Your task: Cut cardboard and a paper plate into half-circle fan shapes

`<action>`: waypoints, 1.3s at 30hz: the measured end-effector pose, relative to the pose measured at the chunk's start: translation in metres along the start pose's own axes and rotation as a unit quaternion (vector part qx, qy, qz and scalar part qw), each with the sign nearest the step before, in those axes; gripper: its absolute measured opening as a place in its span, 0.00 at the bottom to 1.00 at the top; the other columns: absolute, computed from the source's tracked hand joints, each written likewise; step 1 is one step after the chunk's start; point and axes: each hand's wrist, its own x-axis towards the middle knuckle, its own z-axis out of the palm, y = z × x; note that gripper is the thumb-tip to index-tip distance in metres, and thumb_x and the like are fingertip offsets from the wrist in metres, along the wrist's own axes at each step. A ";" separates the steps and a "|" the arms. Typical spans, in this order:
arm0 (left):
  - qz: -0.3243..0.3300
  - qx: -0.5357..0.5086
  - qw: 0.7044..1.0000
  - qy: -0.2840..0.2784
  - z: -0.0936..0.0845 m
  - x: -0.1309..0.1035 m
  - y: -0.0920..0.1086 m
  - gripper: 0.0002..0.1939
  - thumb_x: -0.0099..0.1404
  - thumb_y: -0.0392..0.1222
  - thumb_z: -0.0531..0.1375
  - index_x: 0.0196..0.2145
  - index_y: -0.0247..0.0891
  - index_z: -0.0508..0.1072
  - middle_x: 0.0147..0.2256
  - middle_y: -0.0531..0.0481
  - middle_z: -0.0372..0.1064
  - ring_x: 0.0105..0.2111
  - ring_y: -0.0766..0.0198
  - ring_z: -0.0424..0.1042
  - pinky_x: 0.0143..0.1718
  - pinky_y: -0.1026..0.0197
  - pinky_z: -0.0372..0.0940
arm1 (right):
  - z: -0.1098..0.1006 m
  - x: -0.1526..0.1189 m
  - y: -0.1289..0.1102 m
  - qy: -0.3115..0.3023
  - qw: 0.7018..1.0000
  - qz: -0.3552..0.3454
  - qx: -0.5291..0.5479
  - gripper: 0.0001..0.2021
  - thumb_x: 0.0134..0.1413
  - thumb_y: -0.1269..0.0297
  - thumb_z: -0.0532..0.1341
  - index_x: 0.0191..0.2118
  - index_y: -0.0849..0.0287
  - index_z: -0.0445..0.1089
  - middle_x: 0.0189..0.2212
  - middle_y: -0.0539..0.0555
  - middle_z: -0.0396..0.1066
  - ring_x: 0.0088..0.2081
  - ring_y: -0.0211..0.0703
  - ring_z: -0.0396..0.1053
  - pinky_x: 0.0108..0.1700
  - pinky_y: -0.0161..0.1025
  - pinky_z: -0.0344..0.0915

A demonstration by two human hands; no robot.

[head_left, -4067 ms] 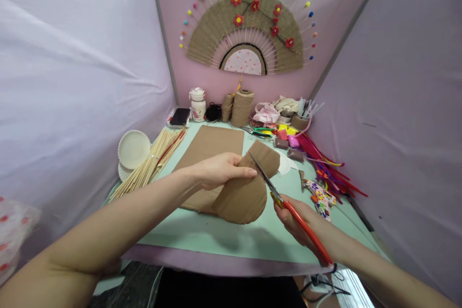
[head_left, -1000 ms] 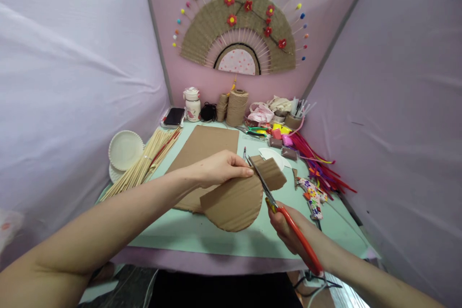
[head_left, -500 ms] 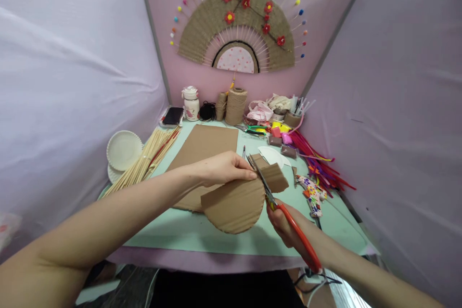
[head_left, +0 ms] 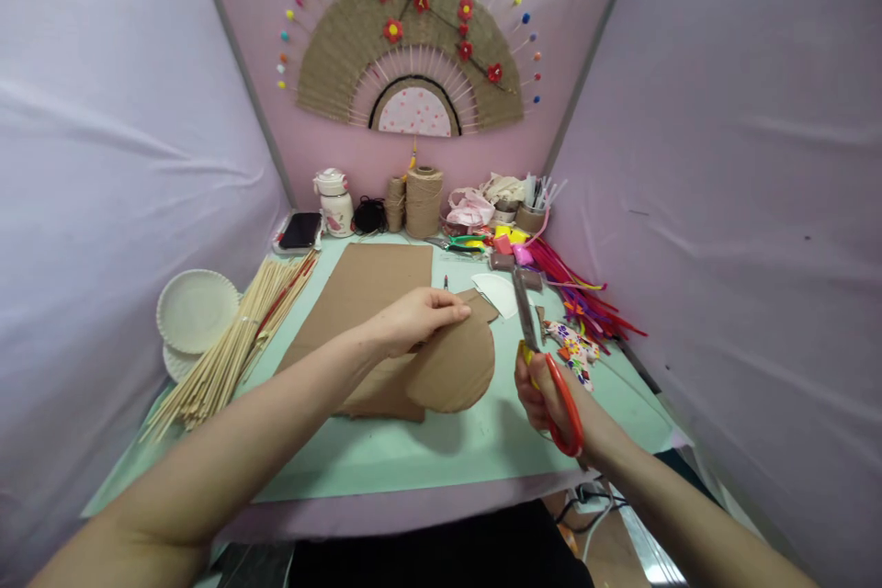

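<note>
My left hand (head_left: 422, 320) pinches the upper edge of a brown cardboard piece (head_left: 455, 367) with a rounded lower outline, held above the table. Off to its right, my right hand (head_left: 541, 395) grips a pair of scissors (head_left: 566, 409) with red and yellow handles. The blades point up and away, apart from the cardboard, and look closed or nearly so. Beyond the held piece shows a cardboard scrap (head_left: 480, 303). Under my left forearm lies a large cardboard sheet (head_left: 386, 276).
Bamboo sticks (head_left: 227, 344) and white plates (head_left: 197, 310) lie at left. At the back stand a white bottle (head_left: 334, 204) and twine spools (head_left: 423, 202). Pipe cleaners (head_left: 585, 294) and a floral fabric piece (head_left: 573, 351) lie right. A decorated fan (head_left: 410, 46) hangs on the back wall.
The scissors have come away from the cardboard edge and moved right, blades now upright. The cardboard scrap beside the rounded piece is now mostly behind it. The view has shifted to the right.
</note>
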 end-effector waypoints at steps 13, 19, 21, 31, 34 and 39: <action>0.139 -0.410 0.872 0.228 0.017 0.006 -0.043 0.13 0.52 0.39 0.70 0.35 0.35 0.74 0.35 0.47 0.76 0.34 0.65 0.74 0.37 0.64 0.68 | 0.028 0.061 -0.001 0.205 0.968 -0.145 0.002 0.20 0.40 0.54 0.69 0.30 0.56 0.56 0.24 0.44 0.56 0.26 0.37 0.55 0.30 0.36 0.54; 0.151 -0.412 0.866 0.240 0.003 0.003 -0.063 0.16 0.49 0.41 0.71 0.36 0.33 0.78 0.34 0.45 0.78 0.34 0.64 0.75 0.36 0.64 0.69 | 0.030 0.078 0.003 0.163 0.977 -0.133 0.026 0.19 0.38 0.56 0.69 0.28 0.55 0.57 0.21 0.43 0.57 0.24 0.36 0.55 0.26 0.35 0.53; 0.155 -0.421 0.854 0.263 0.002 0.003 -0.069 0.14 0.50 0.41 0.71 0.35 0.36 0.78 0.34 0.47 0.78 0.34 0.65 0.75 0.36 0.65 0.68 | 0.032 0.087 0.003 0.157 0.978 -0.123 0.067 0.20 0.37 0.55 0.69 0.28 0.55 0.57 0.21 0.43 0.57 0.23 0.36 0.56 0.26 0.35 0.53; 0.078 -0.231 0.935 0.259 -0.036 -0.011 -0.071 0.17 0.50 0.44 0.71 0.38 0.36 0.80 0.34 0.46 0.78 0.32 0.62 0.72 0.34 0.63 0.63 | 0.026 0.111 -0.010 0.089 0.971 -0.190 -0.117 0.16 0.39 0.58 0.68 0.26 0.56 0.59 0.23 0.45 0.59 0.26 0.38 0.57 0.30 0.36 0.56; 0.085 -0.206 0.940 0.258 -0.040 -0.012 -0.073 0.13 0.47 0.44 0.72 0.30 0.34 0.81 0.31 0.47 0.78 0.32 0.62 0.70 0.36 0.63 0.60 | 0.033 0.114 -0.009 0.080 0.973 -0.192 -0.099 0.16 0.40 0.59 0.68 0.26 0.56 0.59 0.24 0.46 0.61 0.27 0.39 0.59 0.31 0.37 0.57; 0.085 -0.218 0.934 0.269 -0.040 -0.010 -0.083 0.17 0.47 0.51 0.71 0.30 0.36 0.81 0.31 0.47 0.78 0.32 0.60 0.70 0.36 0.61 0.60 | 0.042 0.122 -0.001 0.082 0.979 -0.183 0.035 0.18 0.40 0.59 0.69 0.30 0.55 0.57 0.28 0.48 0.69 0.30 0.40 0.64 0.34 0.38 0.59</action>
